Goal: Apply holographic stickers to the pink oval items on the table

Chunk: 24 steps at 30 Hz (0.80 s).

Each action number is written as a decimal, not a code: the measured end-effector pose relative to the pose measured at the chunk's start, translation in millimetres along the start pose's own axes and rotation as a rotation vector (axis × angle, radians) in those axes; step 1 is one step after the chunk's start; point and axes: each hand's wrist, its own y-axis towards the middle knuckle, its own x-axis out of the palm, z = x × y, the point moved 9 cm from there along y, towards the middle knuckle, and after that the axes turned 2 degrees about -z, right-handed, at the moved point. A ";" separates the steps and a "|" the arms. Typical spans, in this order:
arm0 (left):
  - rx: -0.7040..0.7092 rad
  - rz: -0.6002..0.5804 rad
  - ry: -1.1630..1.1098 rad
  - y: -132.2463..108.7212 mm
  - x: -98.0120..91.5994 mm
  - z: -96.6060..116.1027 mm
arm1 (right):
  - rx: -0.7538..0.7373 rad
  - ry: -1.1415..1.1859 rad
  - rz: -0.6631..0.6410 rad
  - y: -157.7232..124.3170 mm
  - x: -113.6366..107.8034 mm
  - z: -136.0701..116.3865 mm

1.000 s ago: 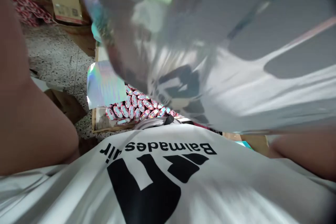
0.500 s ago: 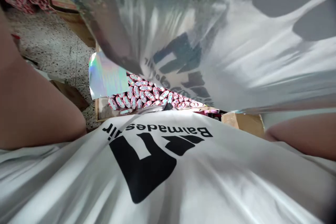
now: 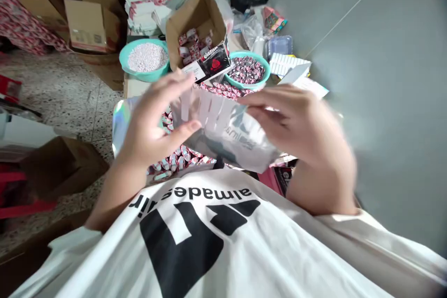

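A shiny silver foil bag (image 3: 226,137) hangs in front of my chest, held by both hands. My left hand (image 3: 153,118) grips its left edge with the thumb across the front. My right hand (image 3: 300,123) holds its right side, blurred by motion. Along the bag's top edge show several white strips (image 3: 206,104). Below the bag lie many small red-and-white wrapped pieces (image 3: 174,160) on a low surface. A holographic sheet (image 3: 120,118) sticks out behind my left hand.
A teal bowl of white pellets (image 3: 145,58) and a teal bowl of wrapped pieces (image 3: 246,70) stand beyond the bag. Between them is an open cardboard box (image 3: 195,28). More cardboard boxes (image 3: 87,21) stand at the far left on speckled floor. A grey wall (image 3: 384,79) is at right.
The silver bag, which filled the view close to the camera, has come down to chest height. Both hands and the bowls and boxes behind are now visible.
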 end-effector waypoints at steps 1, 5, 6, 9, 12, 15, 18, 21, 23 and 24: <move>-0.016 -0.058 -0.036 -7.5 21.7 -4.5 | -0.018 0.003 -0.050 2.5 20.7 4.2; -0.079 -0.163 -0.027 -40.9 90.8 -36.2 | 0.018 0.134 -0.150 7.8 95.6 43.6; -0.089 -0.185 -0.015 -47.1 102.9 -43.4 | 0.021 0.141 -0.151 9.0 107.1 52.4; -0.117 -0.212 0.019 -56.3 122.7 -57.7 | 0.014 0.123 -0.135 14.0 124.2 66.5; -0.112 -0.218 0.068 -55.2 128.2 -60.3 | -0.012 0.103 -0.150 20.1 130.3 65.0; -0.098 -0.232 0.103 -52.0 130.7 -58.4 | -0.006 0.110 -0.172 24.6 134.1 62.6; -0.087 -0.217 0.075 -51.1 131.4 -55.2 | 0.026 0.158 -0.183 25.7 136.5 65.3; -0.074 -0.161 0.007 -53.8 131.0 -51.1 | 0.075 0.257 -0.199 23.7 139.2 70.4; -0.058 -0.121 -0.026 -56.7 131.0 -47.2 | 0.121 0.320 -0.205 21.2 140.5 74.1; -0.046 -0.100 -0.033 -58.1 130.6 -44.7 | 0.143 0.344 -0.208 19.9 140.8 75.5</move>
